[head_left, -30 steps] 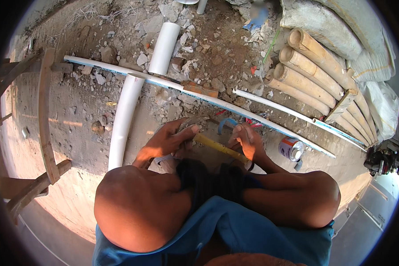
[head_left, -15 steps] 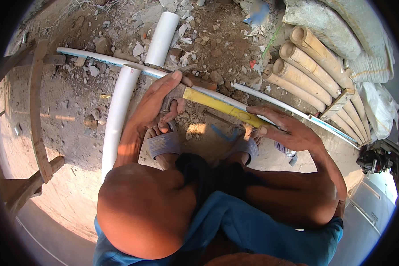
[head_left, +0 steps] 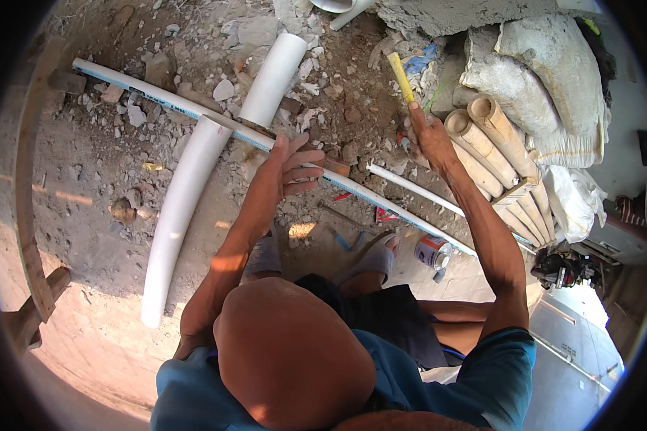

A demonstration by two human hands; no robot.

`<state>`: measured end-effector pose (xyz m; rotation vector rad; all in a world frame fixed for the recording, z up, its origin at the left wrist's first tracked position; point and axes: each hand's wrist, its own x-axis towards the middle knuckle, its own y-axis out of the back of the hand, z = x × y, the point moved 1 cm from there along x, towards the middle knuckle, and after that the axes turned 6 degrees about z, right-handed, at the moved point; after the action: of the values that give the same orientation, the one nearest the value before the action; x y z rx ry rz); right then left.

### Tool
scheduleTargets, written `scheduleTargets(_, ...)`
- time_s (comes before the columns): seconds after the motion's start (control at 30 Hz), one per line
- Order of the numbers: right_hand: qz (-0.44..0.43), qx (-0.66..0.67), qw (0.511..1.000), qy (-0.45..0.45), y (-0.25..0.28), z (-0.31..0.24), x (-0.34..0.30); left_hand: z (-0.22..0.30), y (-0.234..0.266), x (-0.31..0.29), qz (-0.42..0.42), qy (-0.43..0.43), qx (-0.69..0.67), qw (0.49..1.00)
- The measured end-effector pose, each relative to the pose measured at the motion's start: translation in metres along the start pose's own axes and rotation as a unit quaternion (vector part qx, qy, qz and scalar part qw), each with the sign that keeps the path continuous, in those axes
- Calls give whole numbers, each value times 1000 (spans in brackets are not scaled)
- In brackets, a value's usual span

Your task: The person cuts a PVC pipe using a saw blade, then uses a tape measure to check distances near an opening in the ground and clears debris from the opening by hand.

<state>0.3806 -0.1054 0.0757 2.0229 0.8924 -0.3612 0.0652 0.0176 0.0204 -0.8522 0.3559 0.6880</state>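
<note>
A long thin white pipe with blue markings (head_left: 158, 100) runs slantwise across the rubble, over the end of a thick white pipe (head_left: 187, 194). My left hand (head_left: 287, 169) rests on the thin pipe with its fingers stretched out and apart. Off to the right, my right hand (head_left: 430, 136) is closed round one end of a slim yellow tool (head_left: 402, 77), which points away from me over the ground. Its exact kind is unclear, and its lower end is hidden in my grip. A shorter thick white pipe (head_left: 274, 79) lies just beyond the thin one.
Cut bamboo poles (head_left: 492, 122) and full sacks (head_left: 521, 72) lie at the right. A tin can (head_left: 433, 253) stands near my foot, with a red packet (head_left: 386, 215) close by. A second thin white pipe (head_left: 417, 189) lies at right. Wooden boards (head_left: 29, 215) stand at left.
My right hand has swung away from the thin pipe, up and right, carrying the yellow tool. My left hand's fingers have spread over the pipe. The view has shifted too.
</note>
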Motion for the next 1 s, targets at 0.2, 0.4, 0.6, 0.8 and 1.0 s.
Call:
scheduleTargets(0.2,115,-325,930,124,-30,23,96,-63,34,-38,11,53,41,998)
scheduleTargets(0.4,174,-428,872,164,-15,12,53,-73,25,-46,57,28,90,994)
scheduleTargets(0.6,205,-343,909,116,-26,-4,33,-18,12,-21,29,-187,333,924)
scheduleTargets(0.8,200,-141,941,234,-47,30,19,10,7,37,27,-437,569,696)
scheduleTargets(1.0,142,-95,981,92,-31,9,5,-11,17,25,20,-384,640,665)
